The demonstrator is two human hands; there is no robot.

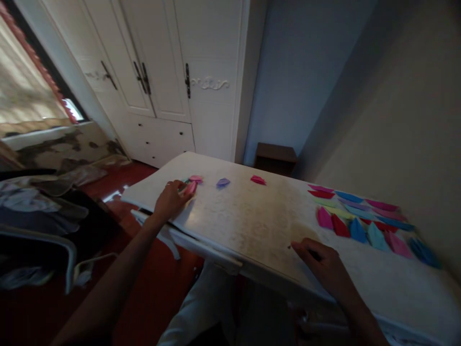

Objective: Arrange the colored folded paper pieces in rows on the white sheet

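At the table's left end, my left hand has its fingers closed on a pink folded paper piece. Another pink folded paper lies just beyond it, and a bit of green shows beside the fingers. To the right rest a lavender folded paper and a crimson one, apart from both hands. Over the front edge of the table, my right hand is curled with thumb and finger pinched. A tiny dark tip shows at the pinch, too small to name.
Rows of colourful folded paper boats and upright folded pieces cover the right part of the white table. Behind stand a white wardrobe and a small brown cabinet. A chair with cloth is at left.
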